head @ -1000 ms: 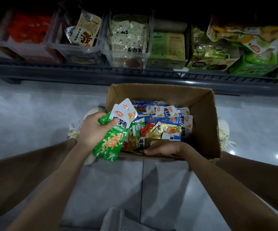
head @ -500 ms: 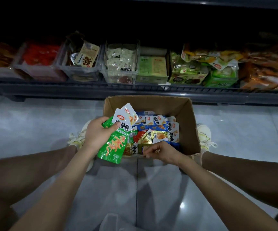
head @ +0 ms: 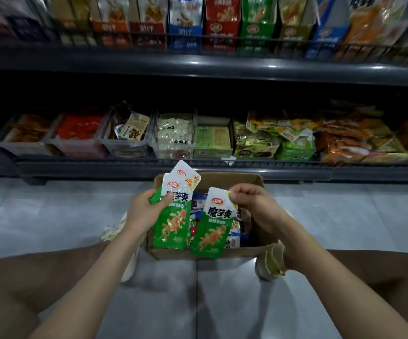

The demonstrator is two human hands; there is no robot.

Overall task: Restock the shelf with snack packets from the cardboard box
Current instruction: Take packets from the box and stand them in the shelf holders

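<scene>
Down on the grey tiled floor (head: 51,216), the cardboard box (head: 225,183) stands open in front of the lower shelf (head: 198,165), between two pale shoes (head: 268,263). It holds a loose heap of small snack packets (head: 233,242), mostly blue and white with some red and orange; their number cannot be told. Above the box, the left hand (head: 144,211) grips a fanned bunch of green-and-white packets (head: 173,223), thumb across the front; two white tops show. The right hand (head: 254,204) pinches one matching single packet (head: 212,228) by its upper right corner, so it hangs tilted over the box, just beside the bunch. Both forearms reach forward from bent knees. On the lower shelf, four clear bins (head: 127,140) of packets stand side by side, then green cartons (head: 212,140) and loose orange bags (head: 349,140). Blurred upright display cartons (head: 185,23) line the upper shelf (head: 198,67).
</scene>
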